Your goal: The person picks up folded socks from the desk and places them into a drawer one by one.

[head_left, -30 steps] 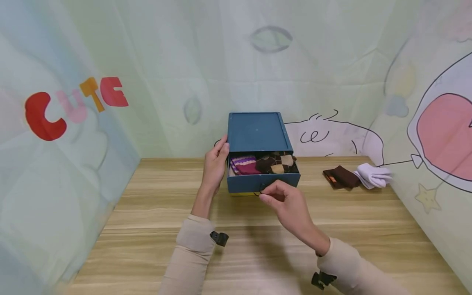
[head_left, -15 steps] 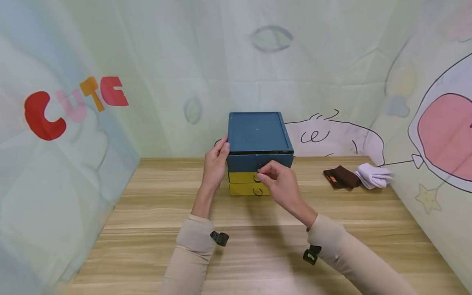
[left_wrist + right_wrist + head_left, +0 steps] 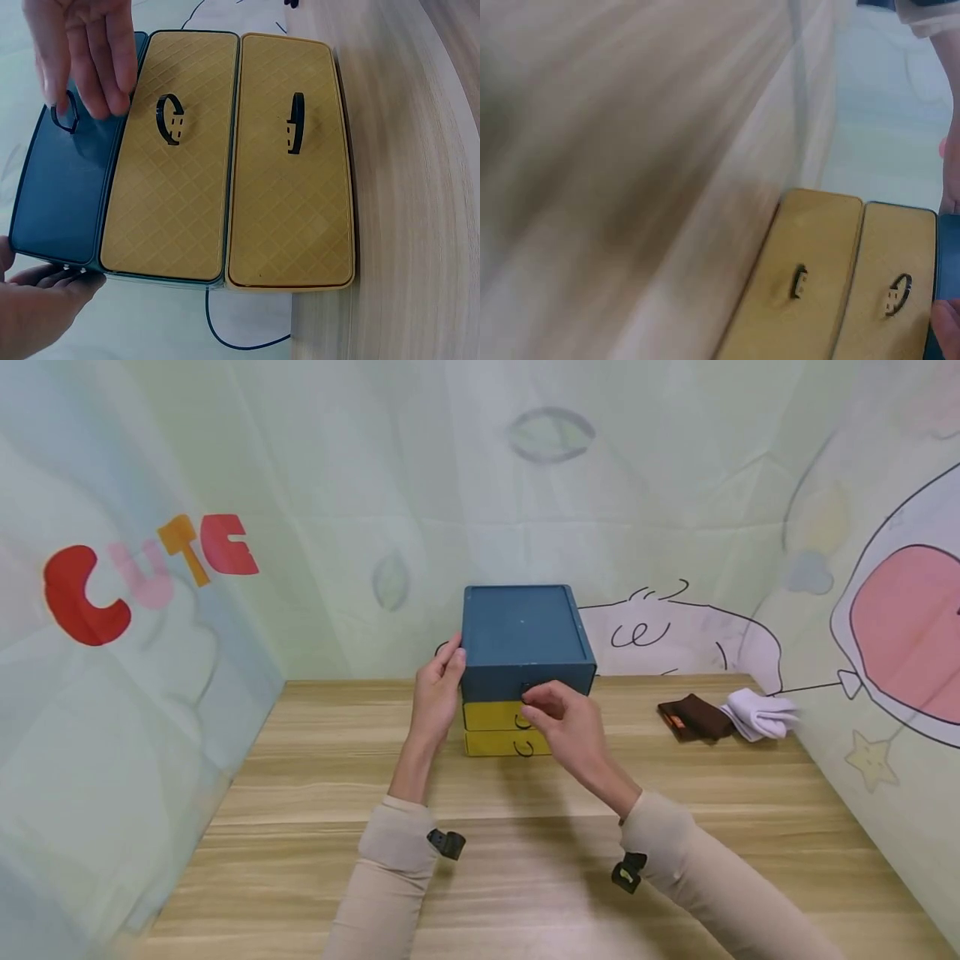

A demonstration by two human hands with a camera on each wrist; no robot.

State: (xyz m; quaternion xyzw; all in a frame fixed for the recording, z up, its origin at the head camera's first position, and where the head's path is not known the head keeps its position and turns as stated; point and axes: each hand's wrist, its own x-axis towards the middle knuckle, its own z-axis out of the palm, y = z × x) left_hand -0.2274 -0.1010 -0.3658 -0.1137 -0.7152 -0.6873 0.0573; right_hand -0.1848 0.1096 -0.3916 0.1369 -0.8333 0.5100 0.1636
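While the right hand point(image 3: 573, 727) hangs before the small cabinet point(image 3: 525, 627), one fingertip touches the black handle point(image 3: 76, 112) of the blue drawer point(image 3: 64, 187); the other fingers reach out fairly straight, with a gap above the thumb, and I can't tell how hard they press. The left hand point(image 3: 437, 693) lies along the cabinet's left side, fingers extended, its farthest fingertips hard to see from above. Below the blue front sit two yellow drawers point(image 3: 169, 210), partly covered by the right hand from overhead, all three flush, their insides hidden. The cabinet stands on the wooden table point(image 3: 315, 760) near the back. Off to the right, a brown cloth point(image 3: 701, 720) touches a white cloth point(image 3: 759, 714), its outer edge blurred.
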